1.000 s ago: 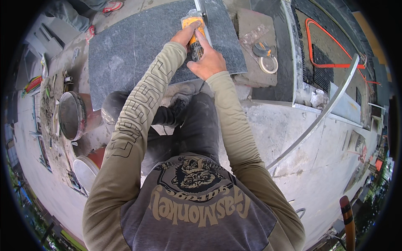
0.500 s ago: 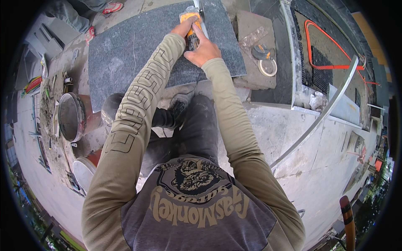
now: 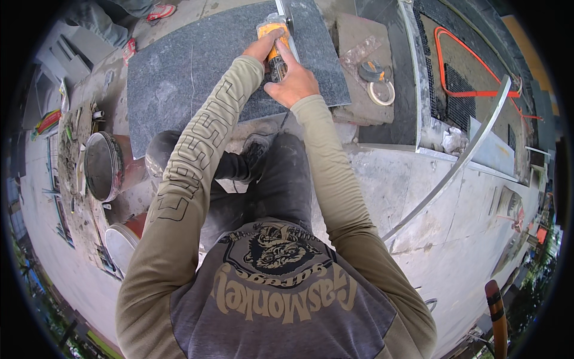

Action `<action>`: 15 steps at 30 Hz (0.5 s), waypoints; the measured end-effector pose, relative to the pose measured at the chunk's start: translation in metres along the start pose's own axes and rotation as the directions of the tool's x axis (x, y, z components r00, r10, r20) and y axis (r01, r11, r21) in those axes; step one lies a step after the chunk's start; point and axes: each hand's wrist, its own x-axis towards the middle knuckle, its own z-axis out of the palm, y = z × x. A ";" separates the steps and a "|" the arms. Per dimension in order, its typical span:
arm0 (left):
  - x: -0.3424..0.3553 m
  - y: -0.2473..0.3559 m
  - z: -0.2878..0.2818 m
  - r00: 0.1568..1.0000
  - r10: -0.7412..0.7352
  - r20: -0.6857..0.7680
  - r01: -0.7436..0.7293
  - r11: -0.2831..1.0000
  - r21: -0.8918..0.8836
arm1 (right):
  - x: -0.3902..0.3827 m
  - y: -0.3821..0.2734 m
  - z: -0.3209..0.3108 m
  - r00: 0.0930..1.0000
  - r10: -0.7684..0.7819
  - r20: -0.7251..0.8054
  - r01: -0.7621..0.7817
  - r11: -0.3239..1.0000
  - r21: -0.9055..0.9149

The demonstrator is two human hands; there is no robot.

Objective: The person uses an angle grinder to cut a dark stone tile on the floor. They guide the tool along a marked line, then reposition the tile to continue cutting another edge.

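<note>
My left hand [image 3: 262, 48] is closed over the orange body of an angle grinder [image 3: 274, 55]. Wrapped round the grinder's dark rear end is my right hand [image 3: 295, 81], thumb on the near left side. The tool rests over a speckled dark grey stone slab [image 3: 233, 66], and its disc [image 3: 290, 25] stands on the right side. Along that side lies a pale metal straightedge [image 3: 281, 7], partly hidden by the grinder and my fingers. A cord trails from the grinder toward my foot.
Right of the slab, a dusty block [image 3: 362, 51] carries a tape measure [image 3: 372, 71] and a tape roll [image 3: 381, 93]. A long metal strip [image 3: 451, 170] slants across the right side. Buckets [image 3: 103, 166] stand at left. Another person's red shoe [image 3: 161, 11] shows at the far left.
Both hands and the grinder have shifted slightly toward me along the slab. The slab and the surrounding things look unmoved.
</note>
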 end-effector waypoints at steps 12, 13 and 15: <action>-0.013 0.003 0.010 1.000 -0.022 -0.009 0.022 0.999 -0.037 | 0.001 0.005 0.001 1.000 -0.009 0.016 0.009 1.000 0.001; -0.010 0.004 0.010 0.999 -0.029 -0.014 0.029 0.999 -0.033 | 0.005 0.008 0.004 1.000 -0.027 -0.002 0.027 1.000 -0.006; -0.006 0.001 0.007 0.998 -0.050 -0.023 0.049 0.998 -0.036 | 0.004 0.007 0.004 1.000 -0.022 0.014 0.022 1.000 0.006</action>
